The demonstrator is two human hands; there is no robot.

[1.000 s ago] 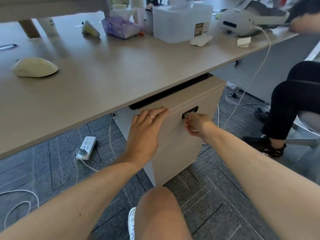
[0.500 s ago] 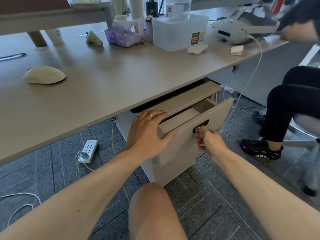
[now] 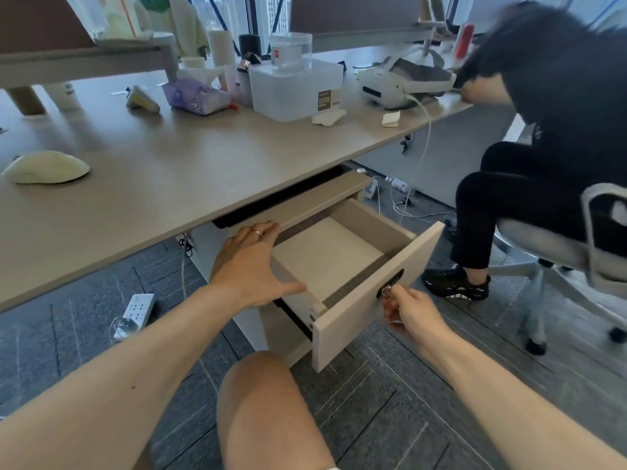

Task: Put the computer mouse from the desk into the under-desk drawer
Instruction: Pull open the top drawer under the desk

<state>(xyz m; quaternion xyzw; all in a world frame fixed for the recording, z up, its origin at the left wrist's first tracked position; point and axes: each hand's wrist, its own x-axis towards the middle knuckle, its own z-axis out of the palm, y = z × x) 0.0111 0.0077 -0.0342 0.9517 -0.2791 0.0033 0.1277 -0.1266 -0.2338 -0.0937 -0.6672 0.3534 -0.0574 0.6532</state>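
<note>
A cream computer mouse [image 3: 45, 167] lies on the desk [image 3: 190, 171] at the far left, away from both hands. Under the desk, the top drawer [image 3: 366, 310] of a beige cabinet stands pulled out, with a pale bare bottom. My right hand [image 3: 409, 312] grips the key in the black lock on the drawer front. My left hand [image 3: 252, 266] rests flat against the cabinet's top edge and the drawer's left side, fingers spread, holding nothing.
A person in black sits on an office chair [image 3: 559, 245] at the right, legs close to the drawer. A clear plastic box [image 3: 295, 89], a purple tissue pack [image 3: 195, 96] and a white headset [image 3: 400, 83] stand at the desk's back. A power strip [image 3: 135, 310] lies on the floor. My knee [image 3: 264, 401] is below the drawer.
The drawer went from closed to pulled well out, my right hand drawing it by the key. My left hand stayed braced on the cabinet. The mouse has not moved.
</note>
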